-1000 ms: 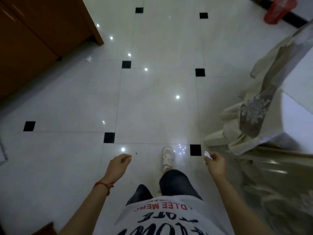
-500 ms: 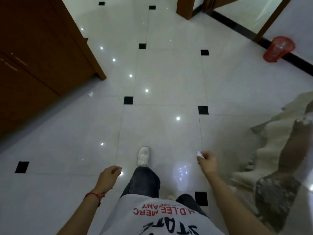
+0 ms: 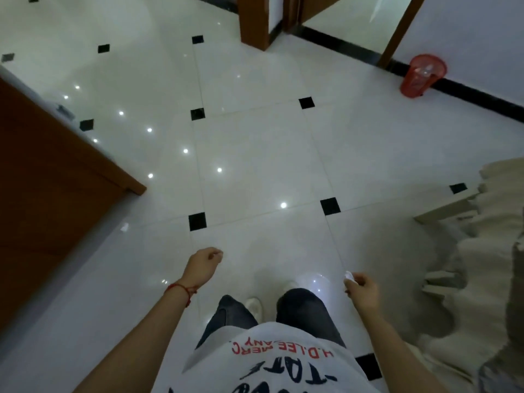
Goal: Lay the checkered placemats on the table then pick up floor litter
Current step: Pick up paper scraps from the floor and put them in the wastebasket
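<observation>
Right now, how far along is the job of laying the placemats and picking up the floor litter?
Placemats: no table top shows, so that step cannot be judged. In hand: the right hand pinches a small white scrap; the left hand hangs loosely curled, holding nothing. Left: another white scrap lies on the floor beside the wooden cabinet, and a red bin stands by the far wall.

A room in a home: a glossy white tiled floor [image 3: 255,154] with small black inset squares, a wooden cabinet [image 3: 42,194] along the left, wood-framed doorways [image 3: 255,21] at the far end, a red mesh wastebasket [image 3: 422,76] against the wall, and cream draped fabric [image 3: 482,251] at the right.
</observation>
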Demonstrator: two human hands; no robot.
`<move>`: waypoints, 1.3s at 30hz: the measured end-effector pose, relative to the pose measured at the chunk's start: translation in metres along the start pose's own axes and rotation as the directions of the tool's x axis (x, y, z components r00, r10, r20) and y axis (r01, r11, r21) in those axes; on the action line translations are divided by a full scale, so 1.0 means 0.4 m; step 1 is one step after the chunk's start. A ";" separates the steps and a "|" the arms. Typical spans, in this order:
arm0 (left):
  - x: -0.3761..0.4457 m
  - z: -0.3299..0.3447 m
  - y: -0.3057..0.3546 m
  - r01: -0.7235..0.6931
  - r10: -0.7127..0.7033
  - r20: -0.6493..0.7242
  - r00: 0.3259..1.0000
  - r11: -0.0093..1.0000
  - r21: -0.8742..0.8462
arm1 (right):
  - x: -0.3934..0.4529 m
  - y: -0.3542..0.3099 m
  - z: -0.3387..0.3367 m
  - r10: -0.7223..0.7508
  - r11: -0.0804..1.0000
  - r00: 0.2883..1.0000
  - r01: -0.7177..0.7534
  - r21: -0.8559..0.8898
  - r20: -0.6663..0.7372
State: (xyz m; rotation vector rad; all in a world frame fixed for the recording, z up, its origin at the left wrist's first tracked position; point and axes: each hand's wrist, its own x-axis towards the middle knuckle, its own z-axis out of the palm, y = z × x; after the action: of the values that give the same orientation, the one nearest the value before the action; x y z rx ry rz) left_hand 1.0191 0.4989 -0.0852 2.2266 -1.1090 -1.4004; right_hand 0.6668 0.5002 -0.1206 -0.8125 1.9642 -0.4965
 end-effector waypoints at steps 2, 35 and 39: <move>0.084 0.018 0.107 -0.056 0.054 0.049 0.997 0.998 0.035 | 0.045 -0.017 -0.014 0.057 0.998 0.998 -0.055 0.042 -0.035; 1.175 0.217 1.492 -0.448 0.277 0.453 0.847 0.831 0.329 | 1.023 -0.757 -0.337 0.335 0.879 0.887 -0.172 0.446 -0.318; 1.260 0.326 1.706 -0.507 0.336 0.489 0.805 0.817 0.274 | 1.103 -0.775 -0.381 0.403 0.836 0.861 -0.210 0.506 -0.309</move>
State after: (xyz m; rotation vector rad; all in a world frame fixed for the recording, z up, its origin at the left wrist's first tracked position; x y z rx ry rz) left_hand 0.7138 -0.3031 -0.0657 1.7341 -2.0660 -1.5873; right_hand 0.4827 -0.0292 -0.1173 -0.0730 2.1707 -0.9426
